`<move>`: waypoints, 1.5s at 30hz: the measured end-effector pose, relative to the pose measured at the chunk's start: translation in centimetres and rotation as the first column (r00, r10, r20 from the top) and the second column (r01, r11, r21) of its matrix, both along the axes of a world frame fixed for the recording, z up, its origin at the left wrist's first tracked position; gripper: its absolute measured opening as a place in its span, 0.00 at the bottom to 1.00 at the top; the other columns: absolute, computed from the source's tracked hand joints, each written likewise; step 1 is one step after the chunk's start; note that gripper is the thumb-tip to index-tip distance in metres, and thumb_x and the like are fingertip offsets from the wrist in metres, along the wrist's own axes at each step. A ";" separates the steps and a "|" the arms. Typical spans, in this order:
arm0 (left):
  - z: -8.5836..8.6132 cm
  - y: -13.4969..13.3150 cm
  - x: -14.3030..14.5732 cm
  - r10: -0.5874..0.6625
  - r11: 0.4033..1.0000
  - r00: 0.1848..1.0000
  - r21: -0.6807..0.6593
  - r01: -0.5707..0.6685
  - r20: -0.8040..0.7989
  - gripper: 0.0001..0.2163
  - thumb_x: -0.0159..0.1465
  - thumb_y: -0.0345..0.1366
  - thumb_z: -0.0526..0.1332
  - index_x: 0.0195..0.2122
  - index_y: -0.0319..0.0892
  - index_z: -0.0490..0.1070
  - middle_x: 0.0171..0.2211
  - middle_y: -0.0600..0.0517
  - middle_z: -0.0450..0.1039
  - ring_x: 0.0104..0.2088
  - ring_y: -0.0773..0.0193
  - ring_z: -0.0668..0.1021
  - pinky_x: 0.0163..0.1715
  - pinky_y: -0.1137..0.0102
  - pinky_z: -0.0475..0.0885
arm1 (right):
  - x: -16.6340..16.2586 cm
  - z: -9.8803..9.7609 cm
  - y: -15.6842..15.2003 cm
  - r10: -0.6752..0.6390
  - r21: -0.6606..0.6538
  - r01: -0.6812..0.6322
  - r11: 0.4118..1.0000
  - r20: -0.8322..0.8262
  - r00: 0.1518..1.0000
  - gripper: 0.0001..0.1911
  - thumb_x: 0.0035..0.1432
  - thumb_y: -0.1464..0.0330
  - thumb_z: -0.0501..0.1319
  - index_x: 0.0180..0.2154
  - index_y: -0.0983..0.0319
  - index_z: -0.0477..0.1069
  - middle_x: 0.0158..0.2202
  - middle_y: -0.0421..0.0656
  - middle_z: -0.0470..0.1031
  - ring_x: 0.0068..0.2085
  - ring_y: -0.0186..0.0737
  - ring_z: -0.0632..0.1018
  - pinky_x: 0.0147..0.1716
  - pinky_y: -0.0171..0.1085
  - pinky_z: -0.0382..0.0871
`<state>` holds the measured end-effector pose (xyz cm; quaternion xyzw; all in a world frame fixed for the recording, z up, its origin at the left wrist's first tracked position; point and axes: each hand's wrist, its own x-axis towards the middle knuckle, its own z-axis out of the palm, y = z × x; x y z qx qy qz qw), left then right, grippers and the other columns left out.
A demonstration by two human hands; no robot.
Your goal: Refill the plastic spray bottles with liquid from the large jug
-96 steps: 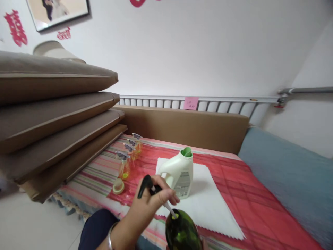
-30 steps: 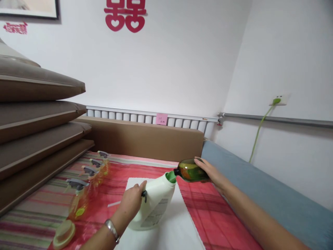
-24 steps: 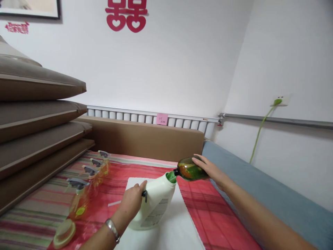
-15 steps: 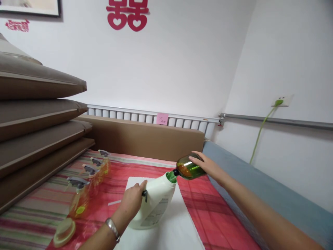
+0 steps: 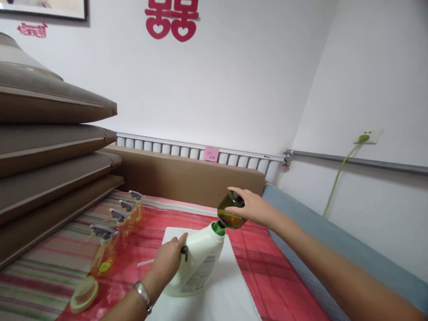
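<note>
Two arms point(image 5: 321, 254) converge, left hand point(image 5: 169, 258) clamped round a pale jug point(image 5: 198, 257), right hand point(image 5: 253, 207) gripping a tilted, translucent green bottle point(image 5: 228, 202).

囍 point(image 5: 172, 14) on wall point(image 5: 250, 89), pink note point(image 5: 211, 154) illegible

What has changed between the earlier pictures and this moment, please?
The left hand has taken hold of the white jug, now tilted, with the pump also in its grasp. The right hand has lifted the green bottle and tipped it ever more steeply, neck at the jug's opening. The spray bottles and round lid stayed.
</note>
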<state>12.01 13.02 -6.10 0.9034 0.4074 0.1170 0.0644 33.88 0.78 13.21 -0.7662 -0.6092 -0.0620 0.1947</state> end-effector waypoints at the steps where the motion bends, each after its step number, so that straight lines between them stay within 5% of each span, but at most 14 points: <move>1: -0.1 0.0 -0.1 0.005 1.000 1.000 -0.005 -0.005 0.002 0.30 0.58 0.23 0.50 0.61 0.50 0.52 0.41 0.47 0.73 0.38 0.56 0.78 0.35 0.68 0.67 | -0.7 0.3 0.1 0.034 -0.019 -0.033 0.999 0.036 0.999 0.38 0.46 0.49 0.61 0.58 0.53 0.59 0.47 0.48 0.70 0.47 0.50 0.72 0.47 0.46 0.63; 11: -0.9 0.5 -1.6 -0.028 0.998 0.992 -0.057 0.035 0.122 0.28 0.58 0.23 0.49 0.60 0.48 0.54 0.41 0.45 0.75 0.39 0.55 0.78 0.37 0.67 0.67 | -7.3 1.4 2.1 0.382 -0.228 -0.315 0.921 0.377 0.844 0.37 0.39 0.62 0.65 0.55 0.49 0.63 0.52 0.46 0.67 0.42 0.51 0.69 0.40 0.46 0.64; 21: -1.4 1.9 -2.9 -0.031 0.993 0.977 -0.109 0.055 0.211 0.27 0.56 0.24 0.51 0.57 0.48 0.60 0.41 0.45 0.77 0.41 0.54 0.78 0.38 0.67 0.68 | -3.4 0.7 3.8 0.107 -0.047 -0.108 0.993 -0.025 0.994 0.38 0.46 0.53 0.62 0.58 0.54 0.58 0.54 0.48 0.66 0.53 0.50 0.69 0.52 0.46 0.61; 26: -1.8 2.0 -2.8 -0.027 0.991 0.968 -0.117 0.058 0.250 0.29 0.55 0.22 0.50 0.58 0.47 0.59 0.41 0.44 0.77 0.42 0.54 0.78 0.38 0.67 0.68 | -1.3 -0.4 3.2 0.011 0.029 -0.006 1.000 -0.157 0.988 0.38 0.48 0.52 0.59 0.59 0.56 0.56 0.54 0.49 0.68 0.53 0.50 0.71 0.52 0.44 0.62; 35: -1.9 2.5 -2.7 -0.008 0.977 0.942 -0.198 0.079 0.336 0.29 0.53 0.23 0.53 0.57 0.47 0.62 0.44 0.45 0.76 0.45 0.54 0.76 0.44 0.66 0.66 | 1.2 -2.6 3.1 0.084 0.205 0.002 0.979 -0.411 0.908 0.39 0.43 0.53 0.64 0.57 0.58 0.60 0.52 0.50 0.70 0.53 0.52 0.71 0.54 0.46 0.60; 37: -1.6 2.5 -2.8 -0.001 0.968 0.931 -0.232 0.092 0.366 0.29 0.51 0.24 0.56 0.56 0.48 0.63 0.43 0.46 0.76 0.45 0.54 0.75 0.45 0.66 0.65 | 1.6 -3.0 2.8 0.138 0.279 0.024 0.960 -0.547 0.825 0.41 0.39 0.53 0.67 0.55 0.59 0.62 0.52 0.51 0.71 0.54 0.53 0.70 0.54 0.46 0.61; 39: -1.4 2.6 -2.9 0.010 0.957 0.921 -0.271 0.104 0.389 0.29 0.49 0.24 0.58 0.54 0.49 0.65 0.43 0.48 0.76 0.46 0.53 0.75 0.45 0.66 0.65 | 1.6 -3.8 1.8 0.208 0.371 0.127 0.920 -0.735 0.646 0.41 0.39 0.53 0.68 0.55 0.58 0.62 0.54 0.49 0.70 0.55 0.52 0.70 0.53 0.44 0.64; 42: -1.3 3.1 -3.2 0.005 0.937 0.900 -0.316 0.148 0.436 0.32 0.44 0.23 0.62 0.52 0.51 0.67 0.44 0.51 0.76 0.47 0.52 0.74 0.46 0.66 0.64 | 0.8 -6.7 -0.6 0.344 0.376 0.299 0.877 -0.926 0.156 0.32 0.45 0.55 0.67 0.52 0.56 0.65 0.52 0.45 0.73 0.50 0.48 0.74 0.45 0.44 0.71; 45: -1.4 3.8 -3.2 0.008 0.899 0.843 -0.372 0.229 0.538 0.35 0.36 0.17 0.65 0.47 0.47 0.72 0.42 0.50 0.77 0.46 0.49 0.74 0.46 0.64 0.64 | -1.0 -11.3 -3.0 0.406 0.325 0.291 0.900 -0.867 -0.287 0.21 0.48 0.60 0.67 0.44 0.60 0.72 0.43 0.46 0.79 0.41 0.47 0.79 0.39 0.44 0.74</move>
